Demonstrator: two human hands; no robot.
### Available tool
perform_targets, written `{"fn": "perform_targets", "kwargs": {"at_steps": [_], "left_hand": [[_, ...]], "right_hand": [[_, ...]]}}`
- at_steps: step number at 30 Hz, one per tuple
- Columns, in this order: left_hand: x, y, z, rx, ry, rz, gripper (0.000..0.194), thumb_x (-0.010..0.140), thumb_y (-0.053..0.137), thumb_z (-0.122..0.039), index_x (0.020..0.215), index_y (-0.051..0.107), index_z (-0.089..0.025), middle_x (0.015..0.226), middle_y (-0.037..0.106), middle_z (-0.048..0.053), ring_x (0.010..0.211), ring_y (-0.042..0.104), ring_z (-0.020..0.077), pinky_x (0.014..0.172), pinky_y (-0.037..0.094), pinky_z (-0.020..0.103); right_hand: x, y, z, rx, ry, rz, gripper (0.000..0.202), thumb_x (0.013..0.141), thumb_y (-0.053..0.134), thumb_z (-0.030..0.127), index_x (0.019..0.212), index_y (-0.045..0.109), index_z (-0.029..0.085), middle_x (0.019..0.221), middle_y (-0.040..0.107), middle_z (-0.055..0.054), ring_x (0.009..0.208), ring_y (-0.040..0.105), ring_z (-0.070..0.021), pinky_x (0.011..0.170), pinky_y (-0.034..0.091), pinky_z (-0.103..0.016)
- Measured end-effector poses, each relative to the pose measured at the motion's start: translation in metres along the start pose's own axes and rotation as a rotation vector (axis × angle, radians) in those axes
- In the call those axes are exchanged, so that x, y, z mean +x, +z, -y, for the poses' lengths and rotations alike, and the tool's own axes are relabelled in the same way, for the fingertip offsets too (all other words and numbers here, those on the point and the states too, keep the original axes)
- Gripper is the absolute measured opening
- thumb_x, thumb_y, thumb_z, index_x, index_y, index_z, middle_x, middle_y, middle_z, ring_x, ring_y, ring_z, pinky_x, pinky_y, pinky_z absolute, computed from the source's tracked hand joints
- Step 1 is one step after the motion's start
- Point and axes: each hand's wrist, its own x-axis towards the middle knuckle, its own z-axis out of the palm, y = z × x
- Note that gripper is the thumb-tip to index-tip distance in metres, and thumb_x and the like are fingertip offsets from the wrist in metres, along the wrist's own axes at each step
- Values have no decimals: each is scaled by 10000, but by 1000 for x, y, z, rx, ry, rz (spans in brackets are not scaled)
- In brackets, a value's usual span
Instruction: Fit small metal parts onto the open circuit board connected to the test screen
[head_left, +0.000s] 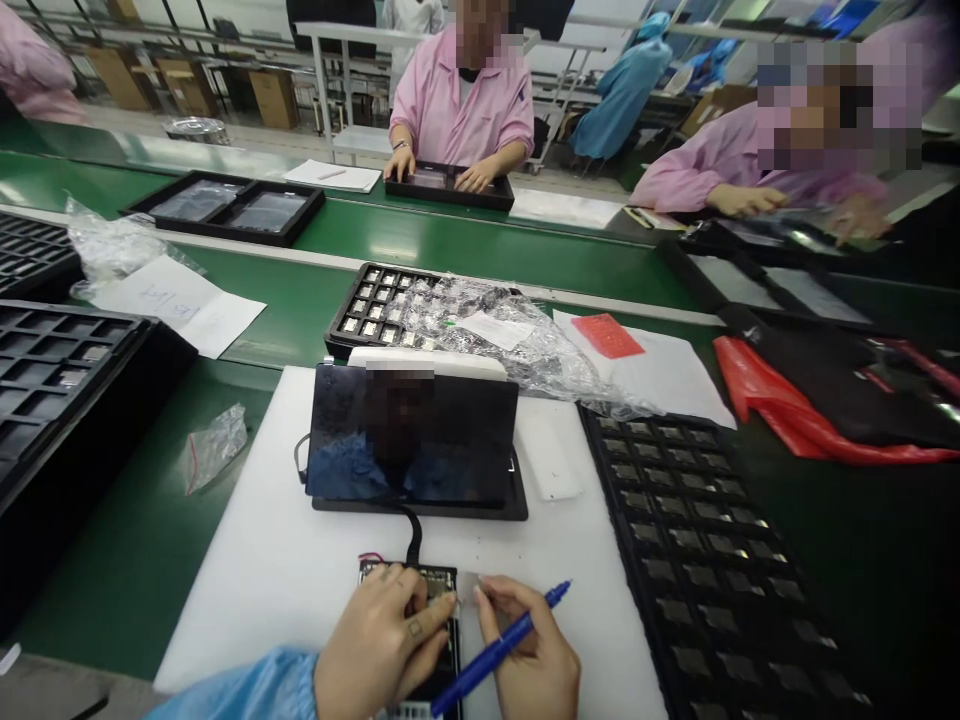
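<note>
Left grip [390, 640] unclear, on board [441, 577] | right grip [531, 645] clasping blue pen [487, 654] | paper [180, 312] handwriting unreadable

Black-edged circuit board [444, 576], lying flat, partly covered, toward white mat's [247, 590] near edge, blue pen [484, 665], slanted, overlapping board's right edge.

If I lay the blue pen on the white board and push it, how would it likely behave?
The blue pen would probably roll: its barrel looks round and the white board flat. It seems stiff, being straight along its length. It is likely light, being so slim in the right hand.
</note>
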Motion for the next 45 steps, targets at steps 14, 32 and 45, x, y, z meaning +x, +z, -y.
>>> {"fn": "perform_targets", "kwargs": {"at_steps": [14, 32, 45], "left_hand": [[-7, -2, -2, -53, -28, 39, 346, 901, 384, -101, 1230, 484, -131, 809, 550, 82, 691, 516, 215, 602, 484, 368], [-39, -25, -10, -73, 141, 65, 263, 890, 407, -47, 1082, 586, -69, 796, 605, 95, 749, 576, 201, 695, 517, 356], [-43, -21, -9, -136, 76, 83, 300, 833, 431, -18, 1089, 576, -82, 852, 543, 100, 813, 511, 230, 697, 478, 418]], "right_hand": [[-3, 3, 8, 32, -33, 17, 88, 801, 602, 253, 856, 624, 189, 893, 710, -86, 739, 692, -199, 670, 595, -292], [-5, -6, 15, 226, 163, 10, 86, 802, 604, 265, 836, 548, 210, 1023, 685, -116, 1001, 635, -263, 864, 508, -467], [-6, -5, 14, 263, 186, 8, 79, 796, 607, 258, 835, 550, 220, 1030, 686, -99, 1003, 642, -239, 874, 517, -424]]}}
